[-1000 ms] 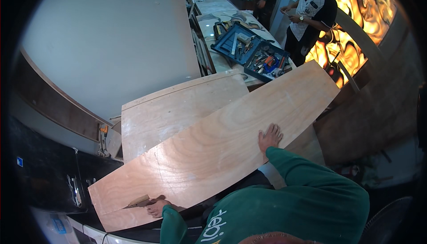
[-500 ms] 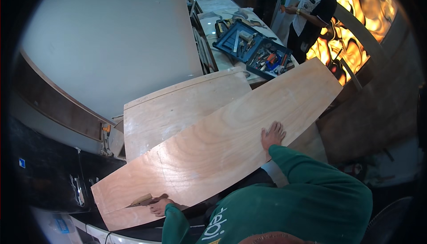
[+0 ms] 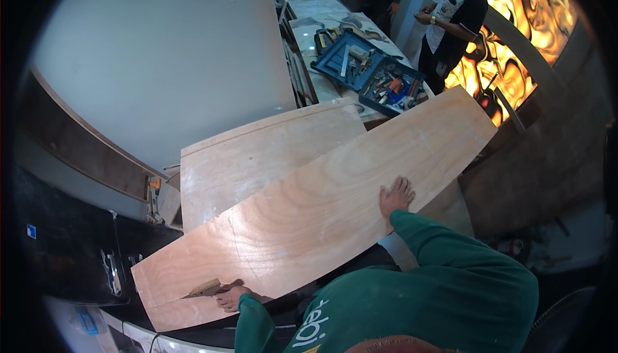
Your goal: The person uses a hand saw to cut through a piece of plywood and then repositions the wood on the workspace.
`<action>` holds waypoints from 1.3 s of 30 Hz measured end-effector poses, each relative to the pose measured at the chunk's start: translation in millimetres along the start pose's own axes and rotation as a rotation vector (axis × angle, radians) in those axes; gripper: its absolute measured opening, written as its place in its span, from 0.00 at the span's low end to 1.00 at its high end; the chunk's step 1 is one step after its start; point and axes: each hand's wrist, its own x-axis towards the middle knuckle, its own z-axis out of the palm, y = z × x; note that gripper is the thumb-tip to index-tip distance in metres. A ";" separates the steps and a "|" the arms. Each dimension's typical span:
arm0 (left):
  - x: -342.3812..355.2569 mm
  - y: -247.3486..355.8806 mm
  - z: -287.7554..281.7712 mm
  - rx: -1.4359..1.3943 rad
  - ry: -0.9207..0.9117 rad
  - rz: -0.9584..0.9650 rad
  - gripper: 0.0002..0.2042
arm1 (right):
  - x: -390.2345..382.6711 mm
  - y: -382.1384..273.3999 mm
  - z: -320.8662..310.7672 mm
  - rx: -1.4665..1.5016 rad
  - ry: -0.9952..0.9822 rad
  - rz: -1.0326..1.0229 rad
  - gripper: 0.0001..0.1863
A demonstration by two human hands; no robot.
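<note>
A long plywood board (image 3: 322, 192) slants across the view from lower left to upper right. My right hand (image 3: 395, 197) rests on it palm down, fingers spread, close to its near edge. By the board's left end, my left hand (image 3: 229, 298) lies on the surface with its fingers stretched out, just beside a wooden-handled tool (image 3: 207, 287). That tool has a tan wooden part, a darker brown part and a thin dark tip; its exact kind is unclear. From the tip a faint line runs toward the board's left edge. Whether my fingers touch the tool is hard to make out.
Under and beyond the board is another wooden panel (image 3: 270, 160). An open blue toolbox (image 3: 367, 73) full of hand tools sits on a long worktable (image 3: 309, 7). Two people (image 3: 450, 18) stand at the back right, near a glowing patterned panel (image 3: 515, 31). Black cabinets (image 3: 64, 243) are at left.
My hands, the board and the tool stay nearly in place; the whole view shifts slightly. In the background, the person in green has shifted, and one arm now hangs lower.
</note>
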 end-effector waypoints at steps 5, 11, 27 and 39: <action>4.0 -1.9 0.6 0.021 -0.080 0.000 0.30 | -0.6 0.2 -0.8 -0.002 -0.033 0.000 0.46; -0.1 -3.7 -1.2 0.012 -0.093 0.012 0.29 | 1.7 0.3 -0.3 -0.017 -0.031 -0.005 0.46; 1.3 -0.6 -17.0 -0.063 -0.164 -0.003 0.31 | 2.5 1.5 2.5 -0.026 -0.010 0.014 0.46; 3.5 0.2 -20.9 -0.026 -0.168 0.005 0.32 | 0.1 1.7 2.8 -0.006 -0.001 0.005 0.46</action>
